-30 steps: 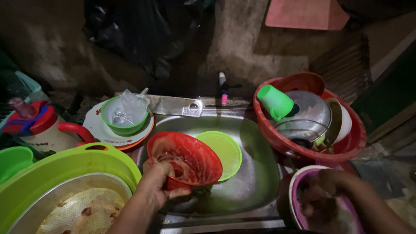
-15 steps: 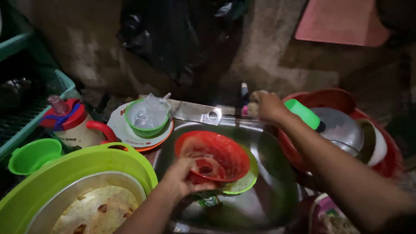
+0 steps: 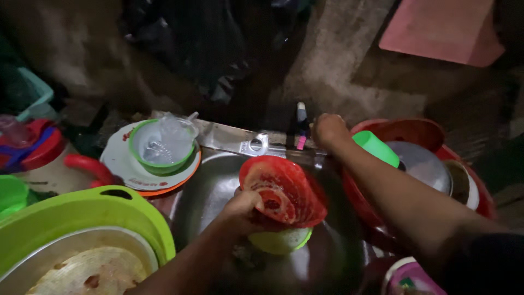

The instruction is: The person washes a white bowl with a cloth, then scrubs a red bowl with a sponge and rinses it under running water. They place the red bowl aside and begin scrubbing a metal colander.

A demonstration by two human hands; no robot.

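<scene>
Now left hand [image 3: 245, 206] tilts ridged red bowl [image 3: 284, 191].

At the near left, a large lime-green basin [image 3: 82, 216] with a handle slot holds a metal pot [image 3: 71, 262] with pale, soiled contents. Farther left, a small green bowl [image 3: 11, 194] sits at the edge of view. Behind the basin, a white plate [image 3: 123, 169] with an orange rim carries a green-rimmed bowl [image 3: 161, 145] with clear crumpled plastic [image 3: 174, 131] inside. A red and white jug [image 3: 43, 158] with a red handle stands at the far left. At the right, a red tub [image 3: 415, 131] holds a green cup [image 3: 376, 147], a metal lid [image 3: 423, 164] and other dishes. A pink board [image 3: 442, 30] leans against the dark far wall.
</scene>
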